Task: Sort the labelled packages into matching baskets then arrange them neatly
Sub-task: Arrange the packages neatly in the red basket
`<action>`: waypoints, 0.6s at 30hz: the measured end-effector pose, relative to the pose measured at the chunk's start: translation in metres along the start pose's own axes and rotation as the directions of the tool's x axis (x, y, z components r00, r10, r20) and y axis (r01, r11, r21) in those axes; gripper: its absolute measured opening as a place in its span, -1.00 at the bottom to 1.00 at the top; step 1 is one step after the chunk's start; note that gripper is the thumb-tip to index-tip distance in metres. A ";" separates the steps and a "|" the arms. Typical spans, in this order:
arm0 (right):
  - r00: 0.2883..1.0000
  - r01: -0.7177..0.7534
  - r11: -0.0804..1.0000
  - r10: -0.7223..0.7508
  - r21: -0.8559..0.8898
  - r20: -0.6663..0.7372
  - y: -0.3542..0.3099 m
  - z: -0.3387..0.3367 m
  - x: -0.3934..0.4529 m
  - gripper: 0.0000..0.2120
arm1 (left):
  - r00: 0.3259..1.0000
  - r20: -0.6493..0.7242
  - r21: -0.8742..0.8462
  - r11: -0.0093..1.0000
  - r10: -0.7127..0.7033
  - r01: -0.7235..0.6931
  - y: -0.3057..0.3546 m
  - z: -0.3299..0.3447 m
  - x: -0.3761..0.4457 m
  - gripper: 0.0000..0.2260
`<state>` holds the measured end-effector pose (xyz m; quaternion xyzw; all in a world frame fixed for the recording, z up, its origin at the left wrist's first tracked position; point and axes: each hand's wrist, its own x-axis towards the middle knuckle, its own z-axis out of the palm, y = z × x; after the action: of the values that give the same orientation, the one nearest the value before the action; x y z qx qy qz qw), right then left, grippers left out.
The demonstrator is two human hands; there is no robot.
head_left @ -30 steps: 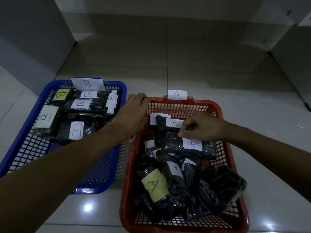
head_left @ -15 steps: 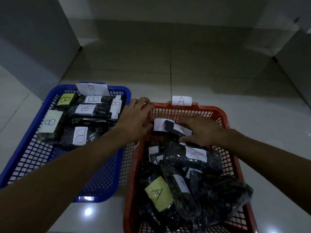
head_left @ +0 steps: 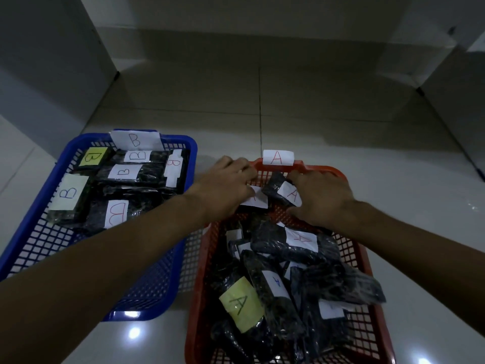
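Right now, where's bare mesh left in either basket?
Blue basket: its near half is bare, in front of the B packages. Red basket: crowded; only a strip at the far wall by the left hand and right hand.

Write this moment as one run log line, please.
left hand: on far end of red basket | right hand: holding A package | blue basket: B packages

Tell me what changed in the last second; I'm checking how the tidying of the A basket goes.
The right hand left the package lower in the red basket and moved to the far end, where it now holds the small A package. The left hand slid from the rim onto the white-labelled package beside it. The blue basket and its B packages look unchanged.
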<state>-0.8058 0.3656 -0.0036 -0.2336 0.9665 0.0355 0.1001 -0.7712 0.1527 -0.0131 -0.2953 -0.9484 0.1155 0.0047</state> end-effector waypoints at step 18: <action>0.999 0.038 0.950 -0.030 0.309 -0.030 0.011 0.005 -0.001 -0.40 | 0.957 0.288 -0.024 0.998 -0.044 0.053 -0.001 -0.001 0.001 -0.69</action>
<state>-0.8085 0.3762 -0.0077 -0.2321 0.9571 -0.1210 0.1242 -0.7721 0.1528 -0.0119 -0.2522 -0.9476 0.1420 -0.1350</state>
